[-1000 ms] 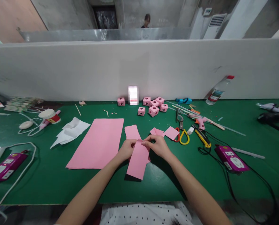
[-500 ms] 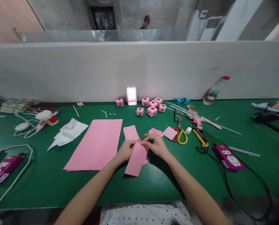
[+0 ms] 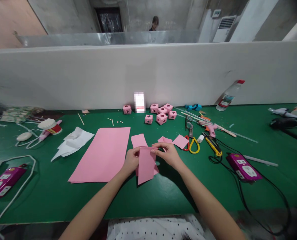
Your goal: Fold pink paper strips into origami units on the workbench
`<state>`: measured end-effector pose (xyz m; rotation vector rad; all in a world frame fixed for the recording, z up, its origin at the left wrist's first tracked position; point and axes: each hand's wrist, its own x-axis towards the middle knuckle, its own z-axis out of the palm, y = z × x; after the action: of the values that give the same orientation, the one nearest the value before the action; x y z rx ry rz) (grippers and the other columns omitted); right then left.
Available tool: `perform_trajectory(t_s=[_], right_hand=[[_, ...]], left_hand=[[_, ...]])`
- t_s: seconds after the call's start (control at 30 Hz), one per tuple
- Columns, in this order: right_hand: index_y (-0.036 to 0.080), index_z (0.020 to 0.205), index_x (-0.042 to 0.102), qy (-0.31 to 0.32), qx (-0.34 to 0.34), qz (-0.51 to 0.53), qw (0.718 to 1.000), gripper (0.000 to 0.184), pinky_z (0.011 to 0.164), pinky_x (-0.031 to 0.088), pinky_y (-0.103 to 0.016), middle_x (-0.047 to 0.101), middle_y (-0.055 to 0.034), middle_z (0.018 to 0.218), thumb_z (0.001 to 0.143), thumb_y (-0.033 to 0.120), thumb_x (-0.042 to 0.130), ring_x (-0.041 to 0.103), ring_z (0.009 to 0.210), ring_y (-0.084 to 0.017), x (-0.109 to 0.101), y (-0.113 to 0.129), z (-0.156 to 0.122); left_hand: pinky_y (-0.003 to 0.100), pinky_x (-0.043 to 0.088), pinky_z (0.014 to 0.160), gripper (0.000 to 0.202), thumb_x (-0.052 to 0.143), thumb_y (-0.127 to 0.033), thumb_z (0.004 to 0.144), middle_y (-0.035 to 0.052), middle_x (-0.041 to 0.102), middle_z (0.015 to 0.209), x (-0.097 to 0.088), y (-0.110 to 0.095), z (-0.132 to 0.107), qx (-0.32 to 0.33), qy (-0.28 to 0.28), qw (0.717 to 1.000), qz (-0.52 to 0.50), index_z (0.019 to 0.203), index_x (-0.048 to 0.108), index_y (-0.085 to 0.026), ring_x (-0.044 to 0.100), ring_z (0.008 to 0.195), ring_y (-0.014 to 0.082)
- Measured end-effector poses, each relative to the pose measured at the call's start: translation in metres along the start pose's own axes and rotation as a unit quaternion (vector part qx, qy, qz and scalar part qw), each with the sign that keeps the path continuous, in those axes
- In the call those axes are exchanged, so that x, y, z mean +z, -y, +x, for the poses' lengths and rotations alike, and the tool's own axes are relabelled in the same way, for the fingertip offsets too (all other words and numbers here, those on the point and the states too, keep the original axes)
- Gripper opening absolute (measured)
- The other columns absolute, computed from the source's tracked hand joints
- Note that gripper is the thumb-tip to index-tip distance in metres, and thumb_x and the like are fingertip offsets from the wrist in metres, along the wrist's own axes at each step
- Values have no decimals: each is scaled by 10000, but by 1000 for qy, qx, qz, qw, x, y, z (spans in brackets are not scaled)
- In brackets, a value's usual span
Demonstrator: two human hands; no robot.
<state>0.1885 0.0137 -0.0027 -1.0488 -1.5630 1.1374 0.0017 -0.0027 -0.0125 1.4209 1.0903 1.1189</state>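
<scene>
A strip of pink paper hangs between my hands, its top edge folded over and its lower end tilted toward me. My left hand pinches it at the upper left. At the upper right corner, the thumb and fingers of my right hand grip the same strip. Under and behind it lie more pink paper pieces, partly covered. To the left is a stack of large pink sheets. A small pink square rests beyond my right hand, near a folded pink piece.
Pink folded paper cubes stand by a lit phone at the partition. Scissors, a utility knife, a glue gun and a purple power strip lie right. Crumpled white paper and a cup are left.
The pink strip has turned from slanting to nearly upright, and its top edge is now straight and spread between my hands. My left hand has shifted slightly left.
</scene>
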Motion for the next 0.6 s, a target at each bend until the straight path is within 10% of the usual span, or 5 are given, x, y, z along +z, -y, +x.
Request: perform_trajectory(t_s=[0.6], right_hand=[[208,842,745,2,-7,19,1000,230,794,518,-328,738,-55,870,751,417,712,673,843,-212,3,8,-3]], left_hand=[[272,518,680,235,714,-206,674,58,742,875,0,-2,-2,1,-10,1000,-6,901,741,-153,668,782,206]])
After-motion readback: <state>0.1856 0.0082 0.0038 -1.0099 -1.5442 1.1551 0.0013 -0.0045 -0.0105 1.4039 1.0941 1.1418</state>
